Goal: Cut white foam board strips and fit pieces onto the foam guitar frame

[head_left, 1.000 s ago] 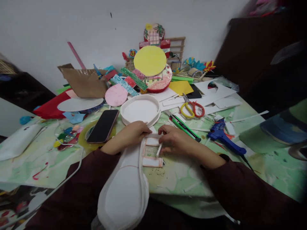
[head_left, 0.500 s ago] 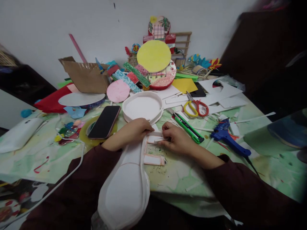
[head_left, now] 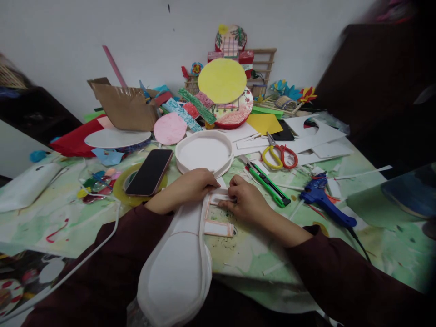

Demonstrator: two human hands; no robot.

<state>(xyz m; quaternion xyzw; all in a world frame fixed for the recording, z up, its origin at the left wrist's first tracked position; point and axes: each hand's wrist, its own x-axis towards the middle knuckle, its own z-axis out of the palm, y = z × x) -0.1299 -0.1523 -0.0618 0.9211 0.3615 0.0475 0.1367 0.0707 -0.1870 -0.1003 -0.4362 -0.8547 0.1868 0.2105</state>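
Observation:
A white foam-board shape [head_left: 175, 268] with raised strip walls, wide and rounded at the near end, reaches past the table's front edge. Two small tabs jut from its right side; the lower tab [head_left: 218, 228] has reddish-brown edges. My left hand [head_left: 200, 184] lies across the upper part of the shape, its fingers closed on the rim near the upper tab. With bent fingers, my right hand [head_left: 243, 197] pinches a thin white strip [head_left: 222, 198] along the upper tab. Its fingertips partly hide the strip's end.
Beyond the hands stands a round white walled tray [head_left: 204, 152]. To the right lie a green utility knife [head_left: 267, 181], scissors [head_left: 281, 156] and a blue glue gun [head_left: 327, 200]. A phone [head_left: 150, 172] rests on a tape roll [head_left: 121, 188] at left, near a white cable [head_left: 117, 218].
My right hand has shifted slightly left, and its fingers have turned lower along the strip at the upper tab. My left hand keeps its place. The view has moved a little.

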